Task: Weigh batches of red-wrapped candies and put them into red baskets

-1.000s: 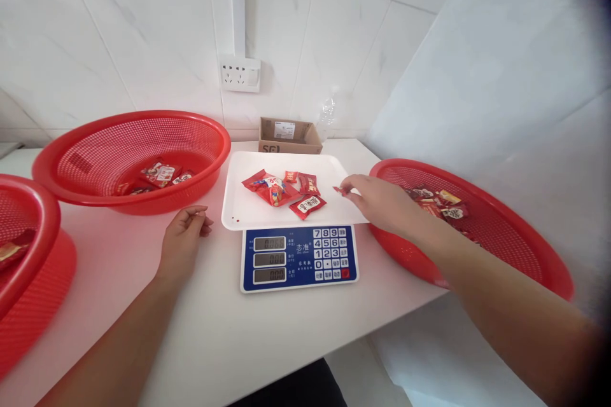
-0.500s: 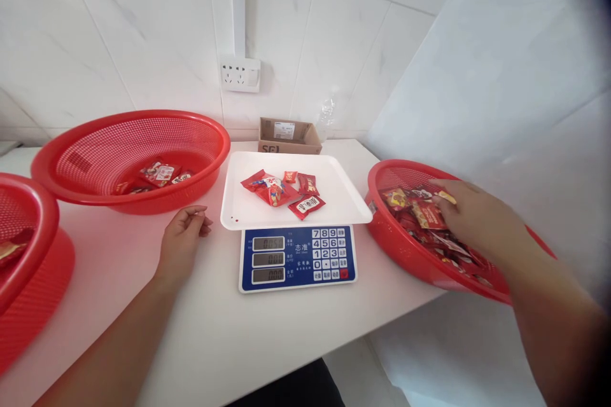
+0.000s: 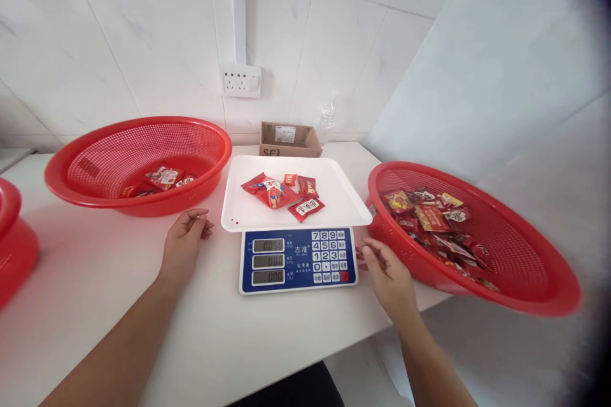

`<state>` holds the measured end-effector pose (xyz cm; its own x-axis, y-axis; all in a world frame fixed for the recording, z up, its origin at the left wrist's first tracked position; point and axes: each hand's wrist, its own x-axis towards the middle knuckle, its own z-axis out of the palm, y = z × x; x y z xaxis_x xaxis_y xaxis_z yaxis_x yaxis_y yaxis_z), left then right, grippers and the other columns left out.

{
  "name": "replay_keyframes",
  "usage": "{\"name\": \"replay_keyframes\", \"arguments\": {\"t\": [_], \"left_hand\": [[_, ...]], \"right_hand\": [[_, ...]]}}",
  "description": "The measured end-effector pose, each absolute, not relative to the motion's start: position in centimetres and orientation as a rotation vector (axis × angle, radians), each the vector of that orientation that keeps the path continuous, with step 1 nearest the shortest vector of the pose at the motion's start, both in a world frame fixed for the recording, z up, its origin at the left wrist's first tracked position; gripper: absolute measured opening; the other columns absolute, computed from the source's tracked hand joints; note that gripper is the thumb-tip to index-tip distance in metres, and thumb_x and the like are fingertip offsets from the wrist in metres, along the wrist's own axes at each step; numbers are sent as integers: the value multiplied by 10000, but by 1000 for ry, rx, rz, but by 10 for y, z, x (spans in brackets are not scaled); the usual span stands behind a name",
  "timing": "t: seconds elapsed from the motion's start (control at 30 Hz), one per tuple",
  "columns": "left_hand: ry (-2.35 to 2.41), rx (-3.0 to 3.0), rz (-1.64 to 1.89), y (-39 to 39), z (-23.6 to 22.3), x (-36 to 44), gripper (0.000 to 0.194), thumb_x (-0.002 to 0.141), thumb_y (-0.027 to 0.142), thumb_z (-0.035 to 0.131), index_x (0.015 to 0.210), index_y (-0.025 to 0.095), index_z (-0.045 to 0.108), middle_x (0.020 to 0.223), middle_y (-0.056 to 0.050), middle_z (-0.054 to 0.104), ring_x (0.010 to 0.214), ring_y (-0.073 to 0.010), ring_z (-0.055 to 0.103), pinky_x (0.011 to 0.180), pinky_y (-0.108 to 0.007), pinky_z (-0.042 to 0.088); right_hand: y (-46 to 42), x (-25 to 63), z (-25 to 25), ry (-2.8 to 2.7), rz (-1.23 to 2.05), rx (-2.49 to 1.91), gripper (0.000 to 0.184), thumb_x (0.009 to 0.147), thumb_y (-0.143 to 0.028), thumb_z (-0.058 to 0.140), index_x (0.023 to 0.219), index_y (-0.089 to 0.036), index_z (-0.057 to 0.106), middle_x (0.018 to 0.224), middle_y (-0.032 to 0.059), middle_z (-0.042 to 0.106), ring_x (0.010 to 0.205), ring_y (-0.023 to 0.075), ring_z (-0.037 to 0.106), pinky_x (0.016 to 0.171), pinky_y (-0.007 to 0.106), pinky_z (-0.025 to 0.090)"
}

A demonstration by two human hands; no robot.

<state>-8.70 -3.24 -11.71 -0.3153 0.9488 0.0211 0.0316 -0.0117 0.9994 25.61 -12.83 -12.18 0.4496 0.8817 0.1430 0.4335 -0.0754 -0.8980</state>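
Observation:
My left hand (image 3: 185, 238) rests on the table left of the scale, its fingers curled in and the thumb against them, with nothing visible in it. Beside the scale's right edge is my right hand (image 3: 389, 280), fingers loosely bent and apart, holding nothing. Between both hands stands a digital scale (image 3: 298, 261) with a blue keypad panel and three displays. On its white tray (image 3: 334, 191) lie a larger red snack packet (image 3: 270, 191) and several small red packets, one a red packet with a white label (image 3: 306, 208).
A red basket (image 3: 525, 292) of mixed snack packets stands at the right, over the table edge. Another red basket (image 3: 95, 197) with a few packets is at back left; a third red basket (image 3: 16, 267) is cut off. A cardboard box (image 3: 291, 151) sits behind the scale.
My right hand has left the right basket and moved left and down to the scale's side; a yellow packet by its fingers stays in the basket. My left hand has hardly moved.

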Motion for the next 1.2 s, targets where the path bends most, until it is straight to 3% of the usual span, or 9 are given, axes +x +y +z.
{"name": "replay_keyframes", "arguments": {"t": [0.27,0.53,0.93,1.2], "left_hand": [[1474,1102,1422,-34,-117,-88,338,697,452,590,913,192,589,730,-9,569,639,-130,521,620,-267,445],[1512,1165,1369,-35,-116,-88,367,694,499,575,913,205,578,728,-3,562,663,-143,523,632,-272,456],[1577,1219,1379,-40,-108,-85,392,692,522,561,913,199,576,736,-22,576,649,-159,545,634,-304,477],[1866,2000,1590,-47,-58,-85,272,804,431,456,953,239,580,894,-53,634,865,-219,584,808,-352,435]], "right_hand": [[-85,260,-121,-1032,1062,-1305,487,807,-581,465,1150,-253,574,1202,65,607,1106,237,555,911,388,452],[-83,257,-134,-1153,887,-1274,519,805,-567,488,1213,-250,542,1277,53,552,1185,239,479,995,389,369],[-88,254,-124,-1155,865,-1430,524,820,-572,444,1193,-223,556,1234,67,582,1132,236,521,955,359,407],[-88,257,-124,-1155,860,-1453,505,817,-572,445,1167,-234,583,1208,62,601,1105,236,545,929,346,431]]}}
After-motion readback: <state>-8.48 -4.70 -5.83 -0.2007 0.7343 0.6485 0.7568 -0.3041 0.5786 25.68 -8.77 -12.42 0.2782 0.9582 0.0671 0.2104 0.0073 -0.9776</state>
